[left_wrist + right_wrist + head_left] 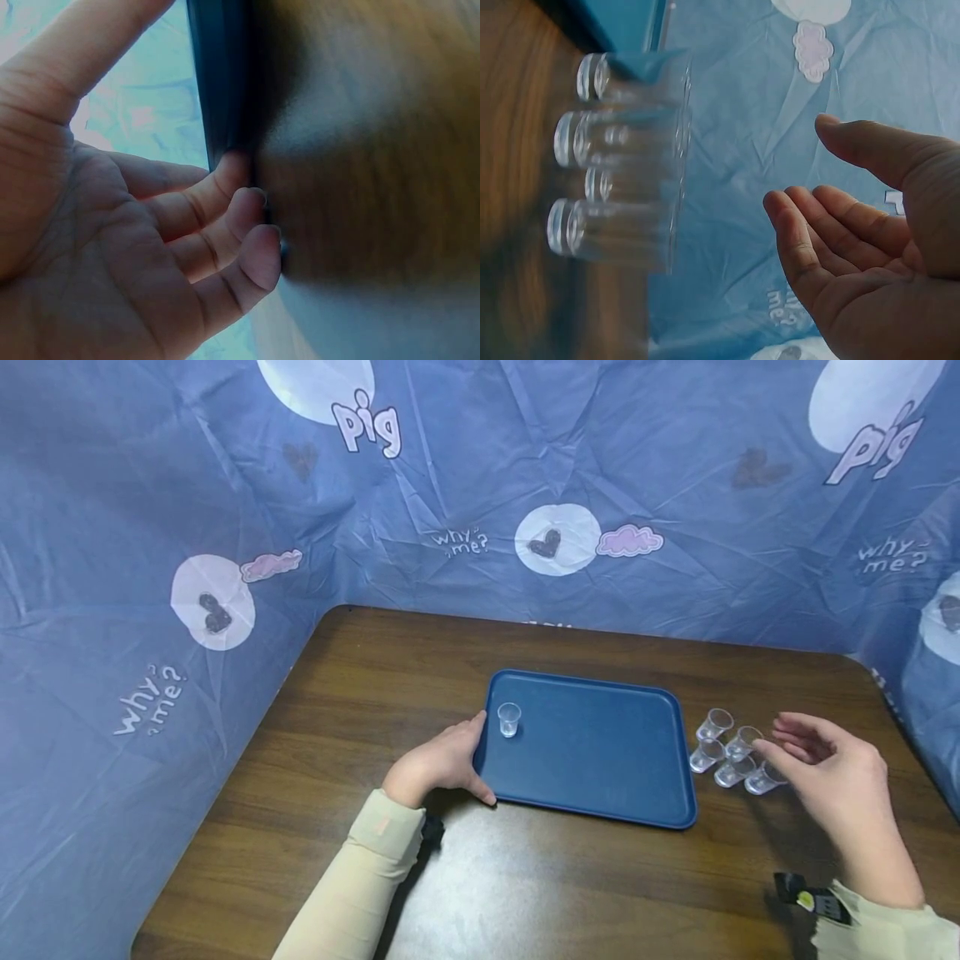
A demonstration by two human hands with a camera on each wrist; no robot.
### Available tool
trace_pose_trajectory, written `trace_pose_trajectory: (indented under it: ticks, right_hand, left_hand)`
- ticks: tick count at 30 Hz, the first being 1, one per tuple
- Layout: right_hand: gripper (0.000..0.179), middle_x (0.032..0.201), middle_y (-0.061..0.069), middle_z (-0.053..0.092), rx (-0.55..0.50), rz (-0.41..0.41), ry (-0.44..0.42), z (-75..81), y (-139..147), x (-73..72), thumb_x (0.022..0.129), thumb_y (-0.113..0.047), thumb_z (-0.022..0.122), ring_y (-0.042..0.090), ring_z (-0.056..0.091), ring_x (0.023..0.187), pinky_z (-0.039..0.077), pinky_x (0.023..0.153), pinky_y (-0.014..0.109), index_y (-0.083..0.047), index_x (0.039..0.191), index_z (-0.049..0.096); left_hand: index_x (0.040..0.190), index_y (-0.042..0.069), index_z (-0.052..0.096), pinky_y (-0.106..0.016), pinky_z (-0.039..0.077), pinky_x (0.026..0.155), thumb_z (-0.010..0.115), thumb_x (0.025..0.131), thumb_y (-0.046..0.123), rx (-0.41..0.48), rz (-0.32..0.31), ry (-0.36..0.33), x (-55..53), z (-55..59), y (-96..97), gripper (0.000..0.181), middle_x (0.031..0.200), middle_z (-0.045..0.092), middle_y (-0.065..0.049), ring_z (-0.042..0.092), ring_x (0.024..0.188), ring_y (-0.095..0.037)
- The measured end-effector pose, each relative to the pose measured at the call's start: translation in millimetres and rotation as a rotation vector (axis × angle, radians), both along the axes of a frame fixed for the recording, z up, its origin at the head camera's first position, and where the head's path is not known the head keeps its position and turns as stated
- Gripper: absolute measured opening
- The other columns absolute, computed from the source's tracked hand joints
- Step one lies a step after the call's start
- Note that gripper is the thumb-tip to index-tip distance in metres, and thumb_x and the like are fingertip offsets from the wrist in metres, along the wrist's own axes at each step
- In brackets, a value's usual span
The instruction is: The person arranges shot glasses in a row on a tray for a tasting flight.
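My left hand rests at the near left corner of a blue tray, thumb by the front edge and fingers along the left side. In the left wrist view the fingertips are bent slightly beside the tray's dark edge. One small clear shot glass stands upright on the tray's left part. My right hand hovers above and beside several similar glasses grouped right of the tray. Its thumb and fingers are apart with nothing between them; the right wrist view shows the upright glasses a short way off.
The brown wooden table carries the tray and glasses. A blue printed cloth hangs behind the table and along its sides. Dark straps sit at both wrists, below light sleeves.
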State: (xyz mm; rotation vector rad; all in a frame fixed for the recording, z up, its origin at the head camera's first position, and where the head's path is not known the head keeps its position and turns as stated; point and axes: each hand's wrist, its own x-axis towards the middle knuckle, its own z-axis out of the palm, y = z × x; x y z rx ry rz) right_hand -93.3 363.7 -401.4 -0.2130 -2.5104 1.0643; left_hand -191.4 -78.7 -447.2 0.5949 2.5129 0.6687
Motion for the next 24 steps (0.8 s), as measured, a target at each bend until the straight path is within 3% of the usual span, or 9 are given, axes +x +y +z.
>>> trace_pose_trajectory:
  ticks: [7,12,19,21,24]
  right_hand:
    - [0.049,0.102,-0.001,0.071,0.023,-0.053,-0.031,-2.9,13.0,6.7,0.086,-0.012,0.084,-0.016,0.059,0.081,0.048,0.068,0.005,0.009,0.126,0.065]
    - [0.05,0.098,-0.017,0.067,-0.018,-0.052,-0.014,-5.7,22.0,11.6,0.084,-0.01,0.085,-0.016,0.06,0.082,0.047,0.07,0.005,0.01,0.124,0.065]
    - [0.052,0.097,-0.025,0.063,-0.001,-0.049,-0.043,-10.9,31.6,17.6,0.084,-0.01,0.085,-0.02,0.057,0.079,0.047,0.068,0.004,0.014,0.124,0.064]
    - [0.052,0.098,-0.016,0.068,0.018,-0.041,-0.066,-12.9,33.1,19.0,0.084,-0.011,0.085,-0.021,0.055,0.078,0.046,0.067,0.004,0.014,0.124,0.063]
    - [0.054,0.106,0.012,0.073,0.06,-0.035,-0.118,-16.0,34.1,20.2,0.086,-0.015,0.084,-0.024,0.052,0.078,0.046,0.066,0.004,0.014,0.126,0.062]
  left_hand:
    - [0.159,-0.007,0.012,-0.043,0.025,0.118,0.098,0.066,0.037,-0.003,-0.002,0.007,-0.5,-0.9,-0.2,0.135,0.161,0.026,-0.026,0.028,0.146,-0.036]
    - [0.16,-0.006,0.011,-0.042,0.025,0.118,0.098,0.067,0.037,-0.002,-0.001,0.005,-0.1,-0.2,0.0,0.134,0.161,0.025,-0.025,0.028,0.147,-0.035]
    - [0.16,-0.006,0.011,-0.042,0.025,0.118,0.098,0.066,0.037,-0.008,0.0,0.001,0.6,0.6,-0.3,0.135,0.161,0.025,-0.025,0.028,0.147,-0.035]
    - [0.16,-0.007,0.011,-0.043,0.025,0.118,0.098,0.066,0.037,-0.007,0.002,0.002,0.8,0.7,-0.2,0.135,0.161,0.026,-0.025,0.028,0.147,-0.035]
    - [0.159,-0.007,0.012,-0.043,0.025,0.118,0.098,0.066,0.037,-0.004,0.002,0.003,0.6,0.9,0.3,0.134,0.161,0.026,-0.025,0.028,0.146,-0.035]
